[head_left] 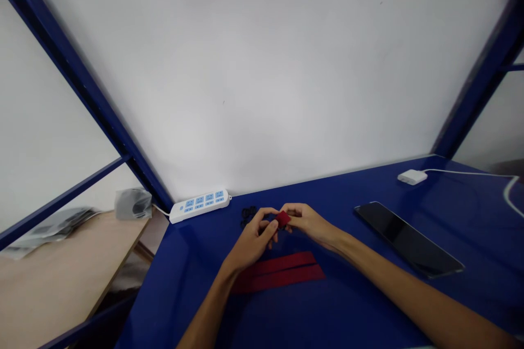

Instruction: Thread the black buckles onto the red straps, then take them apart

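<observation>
While a small red piece (283, 218) is pinched between both hands above the bench (344, 311), the grip of each is kept narrow: by the left hand (250, 242) its lower-left side is held, by the right hand (313, 223) its right side. Whether the piece is folded or single-layered cannot be told.

For the step in hand, judged as fine handling of the piece, light pressure at the edges is advised; thumbs should be set opposite the fingers, the corners kept in sight, and the piece held by one hand whenever the other is shifted, so that it is not dropped or creased.

Counts, with clock directions taken from the piece: one red piece in hand; two red strips at 6 o'clock, upper strip (286, 263) and lower strip (286, 277), laid nearly parallel, left ends partly hidden by the left arm. One dark cluster (248, 214) at 9 o'clock, just beside the left hand; its parts cannot be counted. One white power strip (200, 206) near 9 o'clock, farther off. One dark flat device (409, 239) at 3 o'clock, well apart. One white adapter (412, 176) between 2 and 3 o'clock, with a white cable (462, 172) attached.
</observation>
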Tool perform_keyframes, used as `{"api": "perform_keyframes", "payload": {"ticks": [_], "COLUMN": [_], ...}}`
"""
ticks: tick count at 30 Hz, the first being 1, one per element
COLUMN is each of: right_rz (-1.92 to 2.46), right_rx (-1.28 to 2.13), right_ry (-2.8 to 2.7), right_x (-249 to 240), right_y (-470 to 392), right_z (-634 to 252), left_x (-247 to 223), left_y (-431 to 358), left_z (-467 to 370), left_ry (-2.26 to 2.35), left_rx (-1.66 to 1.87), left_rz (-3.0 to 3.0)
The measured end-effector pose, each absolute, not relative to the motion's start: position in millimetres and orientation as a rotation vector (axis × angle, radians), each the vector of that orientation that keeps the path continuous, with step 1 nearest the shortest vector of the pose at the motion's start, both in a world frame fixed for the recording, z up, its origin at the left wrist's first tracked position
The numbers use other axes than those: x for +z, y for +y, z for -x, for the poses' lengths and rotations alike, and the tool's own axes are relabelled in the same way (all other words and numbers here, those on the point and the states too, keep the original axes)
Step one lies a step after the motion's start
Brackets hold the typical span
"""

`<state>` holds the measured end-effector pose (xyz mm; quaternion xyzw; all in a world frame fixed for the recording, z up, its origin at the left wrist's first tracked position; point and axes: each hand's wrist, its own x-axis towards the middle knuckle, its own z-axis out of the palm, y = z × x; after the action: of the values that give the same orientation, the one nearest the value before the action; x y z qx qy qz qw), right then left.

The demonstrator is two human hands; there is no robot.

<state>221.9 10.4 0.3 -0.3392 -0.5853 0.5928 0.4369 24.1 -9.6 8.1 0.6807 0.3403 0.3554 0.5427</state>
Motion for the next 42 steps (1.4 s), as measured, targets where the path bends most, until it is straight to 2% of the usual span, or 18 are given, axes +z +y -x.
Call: {"api": "perform_keyframes", "payload": {"ticks": [7,25,34,38,42], "right_rz": [0.890,0.821,0.887,0.844,0.743], "right_rx": [1.357,1.364,1.167,1.247,1.536], "right_ry": [-1.529,-1.640,-1.652,-1.606,-1.406], "right_x": [6.1,6.2,0.5,5.4,5.0], "right_y": [5.9,2.5,-0.1,-2.3,-1.1], "right_z": [-217.6,-217.5,-212.4,-211.1,-211.6], "left_x": [8.0,3.7,-1.6,1.8,3.5], "left_y": [-8.8,-8.3,-4.8,-7.5,-10.4], "left_z": [-25.8,-28.7,-29.7,-30.8,-33.4], "left_ry": [0.810,1.009,0.955,0.989,0.968], "left_rx": [0.955,1.099,1.126,1.145,1.169], "left_rz": [-1.564,-1.704,-1.678,-1.714,-1.706]}}
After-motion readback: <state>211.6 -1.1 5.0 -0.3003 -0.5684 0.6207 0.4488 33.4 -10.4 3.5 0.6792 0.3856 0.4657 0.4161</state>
